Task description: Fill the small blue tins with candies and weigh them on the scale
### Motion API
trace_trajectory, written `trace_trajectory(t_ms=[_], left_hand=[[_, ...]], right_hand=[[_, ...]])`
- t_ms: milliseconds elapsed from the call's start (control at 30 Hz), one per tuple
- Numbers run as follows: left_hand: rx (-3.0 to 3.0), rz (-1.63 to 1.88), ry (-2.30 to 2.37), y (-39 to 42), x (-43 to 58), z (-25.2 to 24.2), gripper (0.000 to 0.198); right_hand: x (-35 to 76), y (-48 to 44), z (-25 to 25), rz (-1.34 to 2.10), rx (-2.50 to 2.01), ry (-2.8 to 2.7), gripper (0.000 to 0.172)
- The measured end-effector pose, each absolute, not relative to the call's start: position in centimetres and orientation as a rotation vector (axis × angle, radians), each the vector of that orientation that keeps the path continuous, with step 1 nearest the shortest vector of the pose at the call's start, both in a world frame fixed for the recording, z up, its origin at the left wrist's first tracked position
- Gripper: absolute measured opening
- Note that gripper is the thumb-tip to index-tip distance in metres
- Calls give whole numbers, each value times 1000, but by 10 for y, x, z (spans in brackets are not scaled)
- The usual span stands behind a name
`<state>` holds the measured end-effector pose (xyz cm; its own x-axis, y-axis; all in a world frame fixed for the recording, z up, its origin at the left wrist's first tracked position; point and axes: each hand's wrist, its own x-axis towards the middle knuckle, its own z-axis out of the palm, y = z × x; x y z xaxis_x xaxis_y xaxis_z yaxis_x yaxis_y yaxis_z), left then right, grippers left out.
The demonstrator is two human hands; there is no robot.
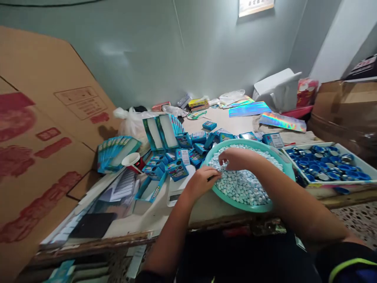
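The left hand point(202, 182) and right hand point(237, 159) meet at 12 o'clock above a round teal plastic basin point(250, 208) heaped with small pale-blue round tablets point(243, 186), their curled fingers point(223, 158) bunched too tightly to tell whether they grasp any.

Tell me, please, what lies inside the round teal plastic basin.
The round teal plastic basin holds a heap of small, round, pale blue pieces. The person's left hand and right hand cover part of the heap, and the pieces hide the basin's floor.

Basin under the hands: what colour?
Teal green: the round plastic basin, seen best along its rim in the head view.
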<state>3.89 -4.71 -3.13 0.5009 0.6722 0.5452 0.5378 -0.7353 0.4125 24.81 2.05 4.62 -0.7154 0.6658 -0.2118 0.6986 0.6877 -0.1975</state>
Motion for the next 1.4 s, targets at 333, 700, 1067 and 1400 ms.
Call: trace_trajectory(t_ms=[333, 700, 1067, 1400], left_hand=[[2589, 1375, 887, -30, 12, -9, 9], [2401, 1683, 1586, -19, -118, 3, 5], [2362, 1736, 1566, -25, -97, -4, 7], [2394, 1418, 1717, -29, -94, -1, 9]], right_hand=[[259, 20, 49, -644, 1222, 2702, 44], [251, 4, 41, -500, 1231, 2744, 47], [240, -16, 21, -167, 741, 3233, 35], [243, -22, 14, -388, 912, 2916, 40]])
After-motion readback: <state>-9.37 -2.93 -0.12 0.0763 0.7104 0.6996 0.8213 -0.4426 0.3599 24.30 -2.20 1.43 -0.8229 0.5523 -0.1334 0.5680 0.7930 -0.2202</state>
